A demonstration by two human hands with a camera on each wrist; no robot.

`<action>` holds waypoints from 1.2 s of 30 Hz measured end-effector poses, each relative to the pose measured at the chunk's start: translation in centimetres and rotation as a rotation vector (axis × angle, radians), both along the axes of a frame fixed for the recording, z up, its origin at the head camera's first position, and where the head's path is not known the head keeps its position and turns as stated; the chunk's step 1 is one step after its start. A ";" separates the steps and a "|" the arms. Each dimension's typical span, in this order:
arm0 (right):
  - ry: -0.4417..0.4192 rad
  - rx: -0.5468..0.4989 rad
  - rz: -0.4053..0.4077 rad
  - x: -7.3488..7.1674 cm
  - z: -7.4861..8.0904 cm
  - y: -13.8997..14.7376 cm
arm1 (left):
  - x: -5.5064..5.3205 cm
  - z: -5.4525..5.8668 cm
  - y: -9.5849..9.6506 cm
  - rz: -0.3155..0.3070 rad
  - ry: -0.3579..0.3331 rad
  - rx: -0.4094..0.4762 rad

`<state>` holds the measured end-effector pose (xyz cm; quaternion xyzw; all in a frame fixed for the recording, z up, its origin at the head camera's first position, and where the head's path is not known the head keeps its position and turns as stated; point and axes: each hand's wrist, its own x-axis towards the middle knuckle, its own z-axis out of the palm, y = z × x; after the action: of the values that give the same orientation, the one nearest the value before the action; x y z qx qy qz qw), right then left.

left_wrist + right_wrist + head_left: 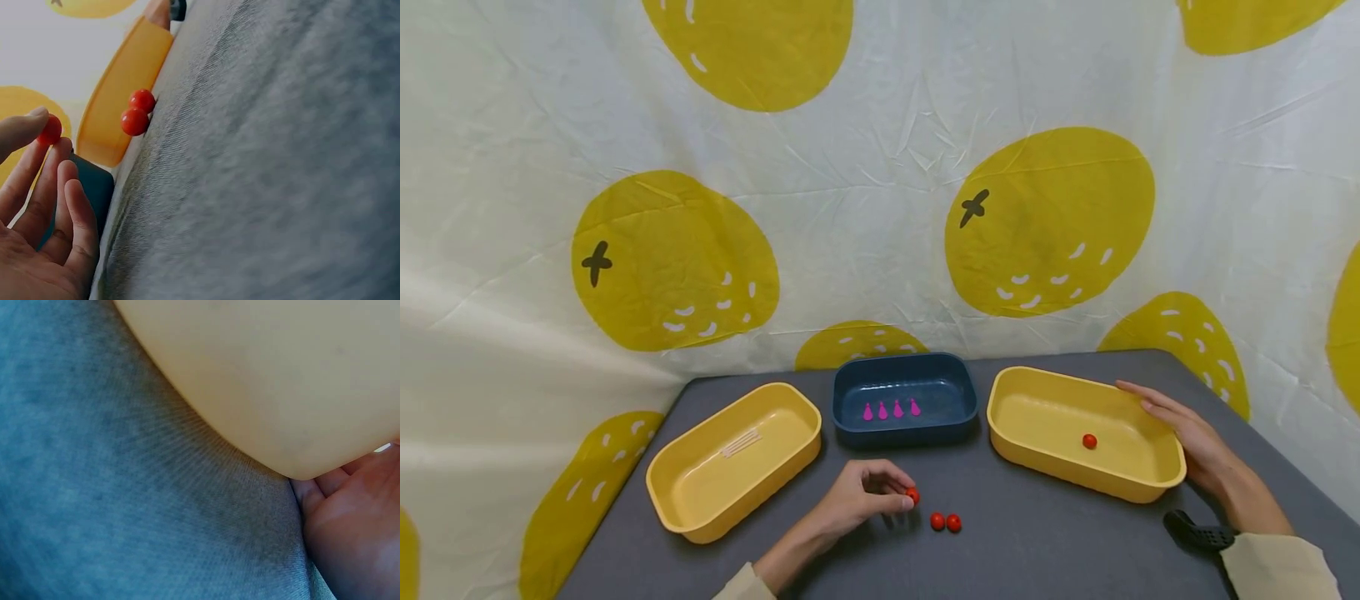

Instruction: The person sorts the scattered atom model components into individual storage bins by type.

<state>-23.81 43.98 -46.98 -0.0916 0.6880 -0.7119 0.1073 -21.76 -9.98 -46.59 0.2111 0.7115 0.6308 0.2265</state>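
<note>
My left hand (863, 493) pinches a cherry tomato (50, 130) between thumb and fingertips, just above the table. Two more cherry tomatoes (945, 522) lie side by side on the table, right of that hand. At the right, my right hand (1198, 442) rests against the outside of a yellow bin (1060, 392), its fingers stretched along the rim. One small red tomato (1089, 441) sits inside this bin. In the right wrist view the bin's wall (281, 394) hides most of the right fingers.
A dark blue bin (902, 433) at the back holds several small pink cone-shaped pieces (883, 411). Another yellow bin (737, 508), on the left, contains several thin pale sticks (741, 443). Behind the grey table (1037, 550) hangs a patterned curtain (865, 233).
</note>
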 end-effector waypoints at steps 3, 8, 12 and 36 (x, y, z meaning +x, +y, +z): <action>0.001 0.018 -0.005 0.0 0.0 0.0 | -0.2 0.3 0.2 0.010 0.006 -0.003; 0.001 0.034 -0.012 0.1 0.0 0.0 | -0.7 0.7 0.7 0.007 0.005 -0.011; 0.000 0.015 0.000 0.1 0.0 0.0 | -1.2 1.1 1.2 0.018 0.040 -0.004; 0.001 0.034 -0.007 0.0 0.0 0.0 | -4.0 3.4 6.4 0.029 0.165 0.047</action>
<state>-23.81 43.99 -47.01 -0.0875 0.7004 -0.7004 0.1061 -25.77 -3.58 -43.18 0.2573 0.7158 0.6309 0.1528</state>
